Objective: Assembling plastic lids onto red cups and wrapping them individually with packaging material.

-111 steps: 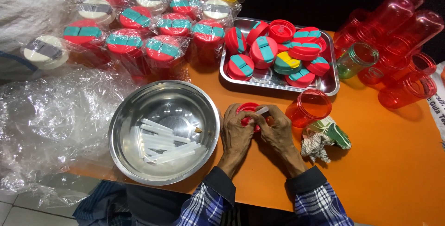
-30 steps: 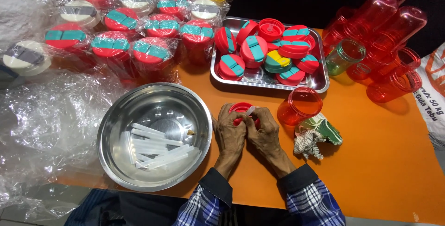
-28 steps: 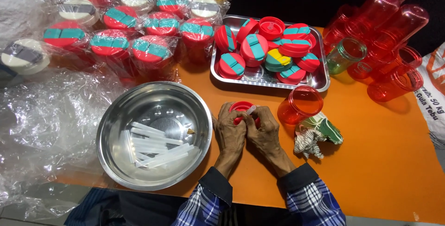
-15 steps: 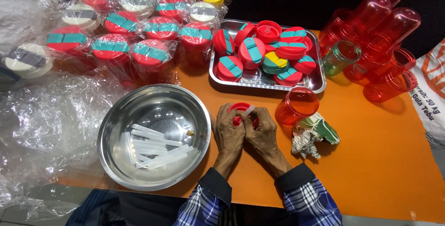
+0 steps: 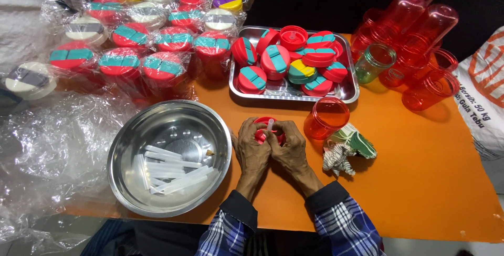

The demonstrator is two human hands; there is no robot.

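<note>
Both my hands meet over a small red lid point(image 5: 261, 124) on the orange table point(image 5: 420, 182). My left hand point(image 5: 251, 151) grips the lid's left side. My right hand point(image 5: 288, 146) holds its right side and pinches a short clear straw point(image 5: 270, 125) standing in the lid's middle. Most of the lid is hidden under my fingers. Left of my hands sits a steel bowl point(image 5: 126, 151) holding several clear straws point(image 5: 170, 169). An open red jar point(image 5: 326, 117) stands just right of my hands.
A steel tray point(image 5: 349, 92) of red lids with teal and yellow flaps lies behind my hands. Wrapped lidded jars point(image 5: 157, 64) fill the back left on clear plastic. Empty red jars point(image 5: 420, 41) and a green jar point(image 5: 374, 62) stand at the back right. Crumpled cloth point(image 5: 346, 148) lies by my right wrist.
My hands have stayed on the red lid with only small finger movements. The view has shifted slightly, so everything appears a little lower in the picture.
</note>
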